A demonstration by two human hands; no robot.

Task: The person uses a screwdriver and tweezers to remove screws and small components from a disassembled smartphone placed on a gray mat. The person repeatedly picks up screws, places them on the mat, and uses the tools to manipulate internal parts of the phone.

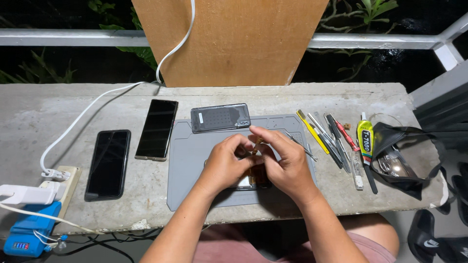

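Note:
My left hand (225, 163) and my right hand (285, 163) meet over a grey work mat (187, 156) on a concrete ledge. Together the fingers pinch a small brownish part (257, 144) just above an opened phone (253, 179), which the hands mostly hide. A phone back cover with a clear case (220, 117) lies at the mat's far edge, just beyond my fingertips.
Two dark phones (108, 164) (157, 129) lie left of the mat. Several screwdrivers, tweezers and picks (329, 139) and a yellow glue tube (364, 139) lie to the right, beside a black pouch (404, 156). A power strip and white cable (58, 178) sit far left. A brown board (229, 41) stands behind.

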